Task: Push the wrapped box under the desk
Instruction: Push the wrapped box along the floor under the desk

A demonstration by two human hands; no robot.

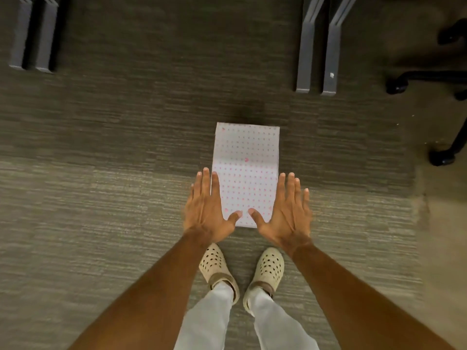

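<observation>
— So where is the wrapped box sitting?

— Flat on the grey carpet, just right of the frame's centre, long side running up the frame. Its paper is white with small pink dots, and a crease crosses it about halfway.

— And the hands?

— Both are spread flat and wide, fingers straight, gripping nothing. The left hand lies along the box's lower left edge, the right hand along its lower right edge. Both thumbs overlap the box's near end, tips almost meeting. Whether the palms actually press on the paper I cannot tell.

— Where is the desk?

— Only its dark metal feet show: one pair of desk legs in the upper right of the frame, another pair of legs in the upper left. The box lies below them in the frame, well apart, in line with the gap between the pairs.

— Anything else?

— A black chair base with castors at the right edge, and cream perforated clogs with pale trousers at the bottom centre.
</observation>
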